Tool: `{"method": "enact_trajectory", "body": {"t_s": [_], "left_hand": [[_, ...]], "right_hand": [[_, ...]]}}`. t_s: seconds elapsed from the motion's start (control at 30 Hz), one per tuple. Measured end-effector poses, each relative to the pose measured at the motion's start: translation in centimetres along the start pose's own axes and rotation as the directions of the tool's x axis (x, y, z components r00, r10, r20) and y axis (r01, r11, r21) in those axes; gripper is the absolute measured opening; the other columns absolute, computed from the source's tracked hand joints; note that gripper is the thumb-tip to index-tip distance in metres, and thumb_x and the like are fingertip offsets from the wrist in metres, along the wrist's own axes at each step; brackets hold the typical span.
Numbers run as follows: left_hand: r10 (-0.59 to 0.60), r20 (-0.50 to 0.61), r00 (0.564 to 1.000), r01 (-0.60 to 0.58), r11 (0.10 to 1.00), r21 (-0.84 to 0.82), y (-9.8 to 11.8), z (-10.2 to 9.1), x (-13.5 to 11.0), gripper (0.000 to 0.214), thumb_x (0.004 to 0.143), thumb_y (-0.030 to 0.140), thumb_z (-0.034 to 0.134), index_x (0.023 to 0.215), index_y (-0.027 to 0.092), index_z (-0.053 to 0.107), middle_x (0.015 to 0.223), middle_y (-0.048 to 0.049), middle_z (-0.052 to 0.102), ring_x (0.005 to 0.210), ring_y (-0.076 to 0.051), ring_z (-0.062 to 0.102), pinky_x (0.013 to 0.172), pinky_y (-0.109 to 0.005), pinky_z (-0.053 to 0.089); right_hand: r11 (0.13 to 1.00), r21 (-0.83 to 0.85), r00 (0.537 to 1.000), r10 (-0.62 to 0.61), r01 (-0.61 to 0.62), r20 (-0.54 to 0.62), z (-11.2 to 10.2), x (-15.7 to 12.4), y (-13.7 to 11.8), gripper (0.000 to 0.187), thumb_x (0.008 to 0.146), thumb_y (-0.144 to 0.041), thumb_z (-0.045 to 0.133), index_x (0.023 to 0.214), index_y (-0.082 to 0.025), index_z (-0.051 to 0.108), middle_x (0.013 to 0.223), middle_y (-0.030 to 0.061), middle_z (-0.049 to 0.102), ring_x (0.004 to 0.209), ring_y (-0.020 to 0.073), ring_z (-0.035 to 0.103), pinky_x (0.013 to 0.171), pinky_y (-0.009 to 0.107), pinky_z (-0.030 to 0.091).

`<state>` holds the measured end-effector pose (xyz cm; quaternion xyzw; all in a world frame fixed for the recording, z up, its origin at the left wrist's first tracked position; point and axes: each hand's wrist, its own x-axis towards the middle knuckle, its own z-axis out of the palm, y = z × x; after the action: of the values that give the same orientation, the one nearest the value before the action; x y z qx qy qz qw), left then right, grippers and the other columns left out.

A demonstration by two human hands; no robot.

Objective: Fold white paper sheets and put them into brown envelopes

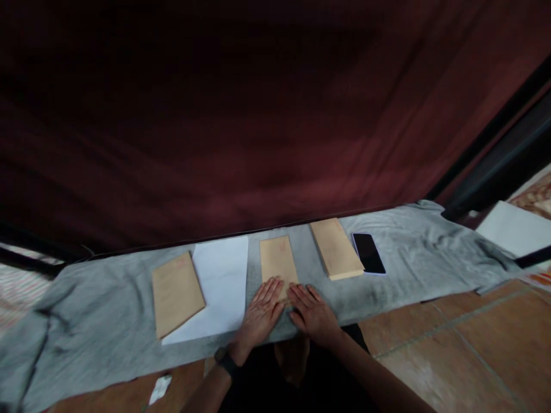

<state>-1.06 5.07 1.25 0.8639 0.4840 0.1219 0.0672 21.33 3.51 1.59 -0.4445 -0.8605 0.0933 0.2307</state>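
A single brown paper envelope [278, 258] lies flat on the grey cloth in front of me, with a small faint red print near its far end. My left hand [263, 310] rests flat on its near left part, fingers stretched out. On the near right part lies my right hand [313, 312], its fingers also extended and flat. The hands are close together and cover the near end of the envelope. Neither hand grips anything. A dark watch [226, 360] is on my left wrist.
Right of the envelope are a stack of brown envelopes [336, 248] and a phone [368, 253]. To the left, more brown envelopes [177, 292] partly overlap white paper [226, 287]. Grey cloth [107, 310] covers the narrow surface. Behind it hangs a dark red curtain [258, 143]. A white scrap [160, 389] lies on the tiled floor.
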Motion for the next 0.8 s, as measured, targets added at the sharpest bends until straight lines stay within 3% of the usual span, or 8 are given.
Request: {"method": "enact_trajectory", "body": {"t_s": [0.2,0.4,0.6,0.7,0.8], "left_hand": [[-0.072,-0.091,0.993,0.062,0.992,-0.112,0.3,-0.6,-2.8,0.042,0.101,0.035,0.042,0.141,0.024,0.052,0.145,-0.0050,0.057,0.136,-0.020,0.050,0.112,-0.043,0.045],[-0.172,-0.164,0.971,0.142,0.974,-0.179,1.0,-0.5,-2.1,0.034,0.101,0.029,0.042,0.126,0.025,0.065,0.135,-0.0035,0.066,0.127,-0.019,0.059,0.107,-0.042,0.049],[-0.284,-0.205,0.937,0.238,0.946,-0.221,2.3,-0.7,-1.5,0.033,0.099,0.019,0.041,0.116,0.024,0.069,0.126,-0.0041,0.071,0.119,-0.020,0.063,0.102,-0.041,0.050],[-0.335,-0.212,0.918,0.286,0.930,-0.233,3.0,-0.6,-1.3,0.034,0.097,0.017,0.042,0.119,0.024,0.068,0.125,-0.0053,0.071,0.117,-0.021,0.064,0.100,-0.042,0.051],[-0.358,-0.217,0.908,0.306,0.922,-0.239,3.2,-0.5,-1.3,0.035,0.098,0.016,0.041,0.120,0.022,0.067,0.126,-0.0067,0.070,0.117,-0.022,0.064,0.100,-0.042,0.050]], "right_hand": [[0.995,0.092,0.999,0.042,-0.043,0.014,0.1,0.1,0.7,0.042,0.100,-0.031,0.048,0.141,-0.024,0.054,0.147,0.0053,0.054,0.134,0.0215,0.051,0.118,0.045,0.034],[0.984,0.139,0.993,0.117,-0.114,-0.016,0.8,0.7,1.0,0.031,0.101,-0.027,0.045,0.124,-0.028,0.066,0.135,0.0015,0.064,0.126,0.0188,0.058,0.114,0.043,0.038],[0.974,0.085,0.971,0.217,-0.209,-0.101,2.0,1.4,0.5,0.024,0.099,-0.022,0.047,0.107,-0.026,0.070,0.119,0.0026,0.072,0.111,0.0205,0.064,0.102,0.040,0.045],[0.978,0.049,0.965,0.208,-0.203,-0.160,2.0,1.4,-0.4,0.029,0.098,-0.016,0.045,0.115,-0.024,0.067,0.118,0.0041,0.071,0.111,0.0202,0.063,0.103,0.040,0.045],[0.994,0.023,0.978,0.106,-0.104,-0.178,2.2,0.9,-2.3,0.037,0.098,-0.014,0.042,0.128,-0.023,0.062,0.131,0.0050,0.066,0.124,0.0195,0.057,0.114,0.043,0.037]]}}
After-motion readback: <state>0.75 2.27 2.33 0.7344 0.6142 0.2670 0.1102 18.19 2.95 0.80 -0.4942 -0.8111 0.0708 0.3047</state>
